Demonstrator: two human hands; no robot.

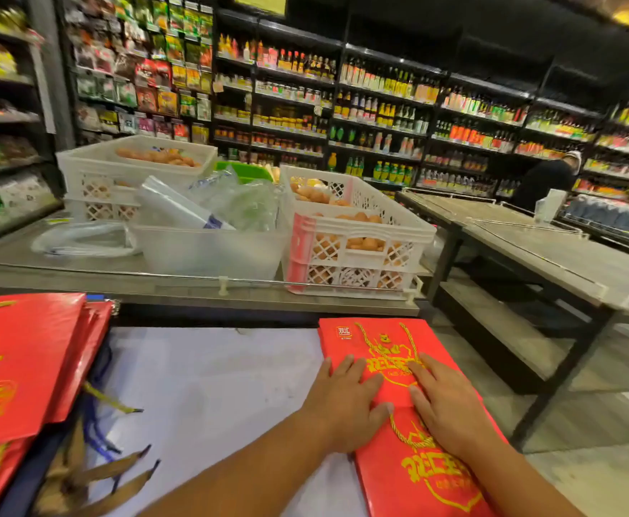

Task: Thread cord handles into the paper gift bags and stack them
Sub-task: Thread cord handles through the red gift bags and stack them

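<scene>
1. Paper gift bag [346, 341], red w/ gold print, lying flat at right side of the white table [208, 371]; top one of a flat stack of like bags, far corner reaching the table's back edge, near end running off frame bottom.
2. Cord handle [411, 339], gold twisted, looped on the bag's face near its far end; a second gold cord loop [398, 432] shows between the two hands lower down.
3. Left hand [346, 401]: palm down, fingers straight and spread, pressing flat on the bag's left part; grips nothing.
4. Right hand [447, 408]: palm down, fingers straight, pressing flat on the bag beside the left; thumbs near each other, not touching. Grips nothing.
5. Second pile of red bags [22, 360], left edge of table, flat, fanned unevenly; gold print on top.
6. Loose cords [113, 403], gold and blue w/ dark tips, spilling from under the left pile onto the table; brown ones [111, 470] nearer the frame bottom.
7. Grey table [178, 289] behind, w/ wire rail along front edge. On it: white lattice crate of eggs [354, 233] at right, second egg crate [134, 162] at back left, clear plastic tub [208, 248] between them w/ plastic bags inside.
8. Store shelves [380, 106] of bottles and packets along back. Person in dark top [544, 181] far right, by the shelves.
</scene>
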